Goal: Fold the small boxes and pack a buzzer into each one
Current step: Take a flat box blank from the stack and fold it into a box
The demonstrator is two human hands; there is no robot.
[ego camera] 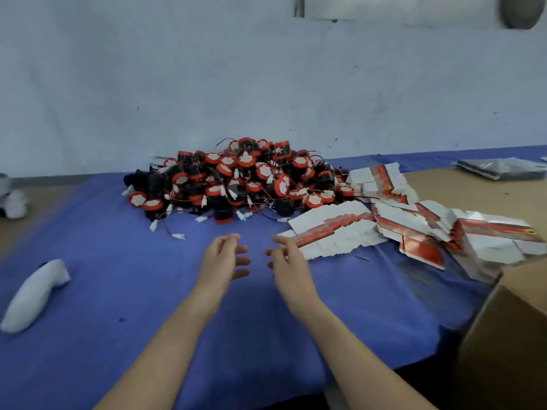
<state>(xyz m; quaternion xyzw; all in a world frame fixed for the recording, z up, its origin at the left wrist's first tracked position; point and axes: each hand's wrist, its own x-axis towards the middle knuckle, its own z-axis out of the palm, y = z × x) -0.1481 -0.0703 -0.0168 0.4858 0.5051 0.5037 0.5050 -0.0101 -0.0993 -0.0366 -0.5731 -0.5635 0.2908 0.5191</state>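
Head cam: left hand (225, 258) & right hand (285, 258) are hanging wide open, holding nothing. Just right of the right hand, flat boxes (334, 229) are lying; buzzers (242, 179) are sitting far back, mid table (133, 291). Best bet: pinch only 1 box off the top.

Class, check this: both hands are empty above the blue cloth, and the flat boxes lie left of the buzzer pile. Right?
No. The head view shows the flat boxes right of the buzzer pile, not left. The left hand and right hand are indeed empty above the blue cloth.
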